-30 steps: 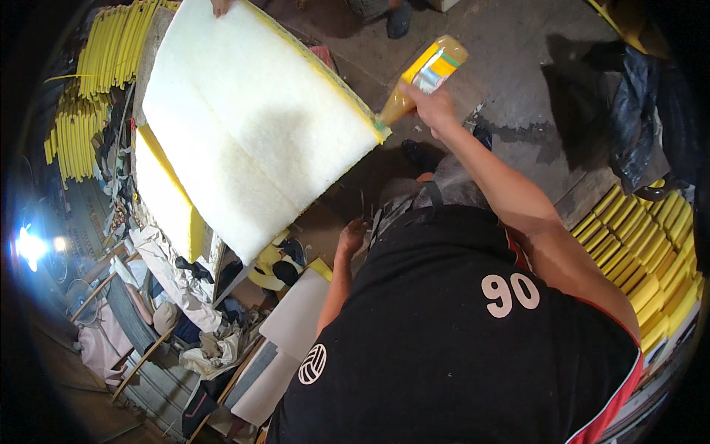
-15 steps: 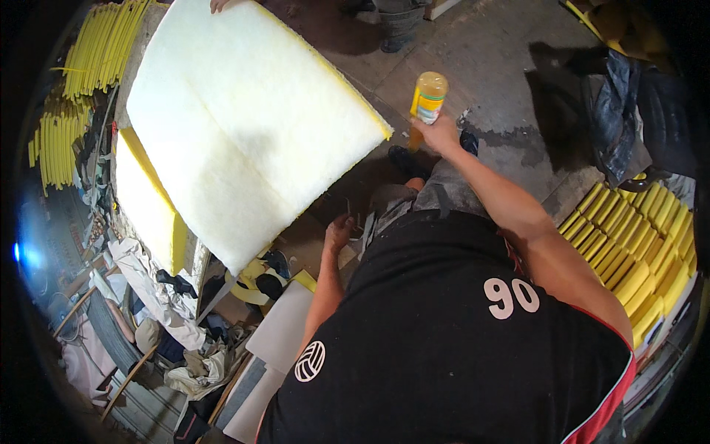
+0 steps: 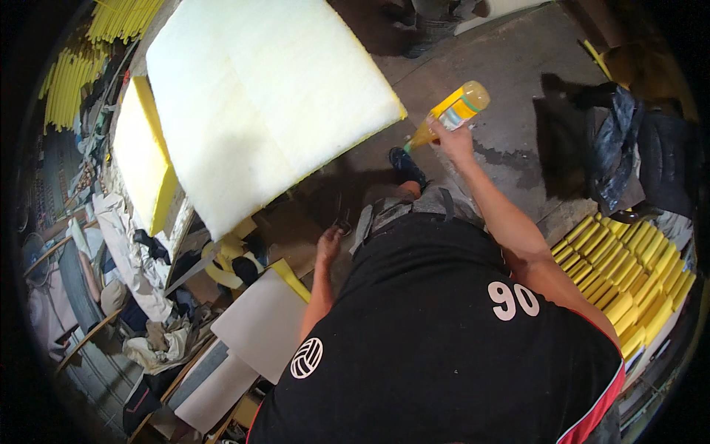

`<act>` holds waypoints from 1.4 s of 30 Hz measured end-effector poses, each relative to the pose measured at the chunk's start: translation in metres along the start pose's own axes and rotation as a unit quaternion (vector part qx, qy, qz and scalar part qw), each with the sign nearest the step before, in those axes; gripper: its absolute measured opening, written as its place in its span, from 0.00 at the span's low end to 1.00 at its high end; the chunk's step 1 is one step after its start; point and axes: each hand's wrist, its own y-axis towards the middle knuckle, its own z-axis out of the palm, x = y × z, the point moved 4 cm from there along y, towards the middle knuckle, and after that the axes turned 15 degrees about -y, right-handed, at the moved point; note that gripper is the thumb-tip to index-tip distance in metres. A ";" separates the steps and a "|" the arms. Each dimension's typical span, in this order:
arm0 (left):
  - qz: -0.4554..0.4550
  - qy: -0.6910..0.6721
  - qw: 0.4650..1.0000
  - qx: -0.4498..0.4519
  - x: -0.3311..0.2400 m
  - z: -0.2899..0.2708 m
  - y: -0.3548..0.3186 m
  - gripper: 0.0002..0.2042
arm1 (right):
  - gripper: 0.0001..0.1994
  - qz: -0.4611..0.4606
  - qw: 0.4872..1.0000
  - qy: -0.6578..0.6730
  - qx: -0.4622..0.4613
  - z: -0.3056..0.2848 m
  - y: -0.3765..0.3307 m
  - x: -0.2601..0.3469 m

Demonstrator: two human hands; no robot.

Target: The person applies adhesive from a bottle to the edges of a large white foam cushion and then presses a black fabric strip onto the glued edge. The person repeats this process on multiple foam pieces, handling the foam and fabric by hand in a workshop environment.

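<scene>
My right hand [image 3: 454,140] is wrapped around a plastic bottle [image 3: 460,107] of yellowish liquid with a yellow label. The bottle lies tilted over the floor, its base up to the right and its narrow neck pointing down-left near my shoe [image 3: 407,166]. Low beside my left thigh, my left hand [image 3: 330,243] has its fingers curled; something thin and dark shows at them, too unclear to name. Ahead on the left is a large padded sheet, a white foam slab [image 3: 274,96] with a yellow edge, touched by neither hand.
A thick yellow-and-white foam block [image 3: 144,155] leans left of the slab. Bundled yellow strips [image 3: 74,89] stand far left; stacked yellow foam pieces [image 3: 629,274] lie at right. Fabric scraps [image 3: 159,340] and grey boards [image 3: 259,318] crowd the lower left. A black plastic bag [image 3: 617,148] sits right.
My right hand has moved slightly right, and the bottle has gone from nearly upright to tilted, base to the right. The view has shifted; a hand at the slab's far edge has left it.
</scene>
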 end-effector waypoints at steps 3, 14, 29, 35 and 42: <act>-0.027 0.116 0.992 0.052 0.087 -0.016 -0.042 0.20 | 0.19 -0.060 0.996 0.028 -0.057 -0.006 -0.010 0.003; -0.042 0.405 0.912 0.052 0.018 -0.083 -0.056 0.18 | 0.19 0.111 0.936 0.323 -0.089 0.015 -0.071 -0.037; 0.312 0.432 0.845 -0.036 -0.305 -0.211 0.112 0.31 | 0.18 0.142 0.848 0.469 -0.205 0.158 -0.107 -0.047; 0.232 0.526 0.817 0.047 -0.285 -0.235 0.150 0.42 | 0.19 0.104 0.745 0.573 -0.325 0.151 -0.104 -0.037; 0.208 0.556 0.803 0.056 -0.300 -0.232 0.149 0.43 | 0.16 0.081 0.778 0.547 -0.299 0.201 -0.135 -0.026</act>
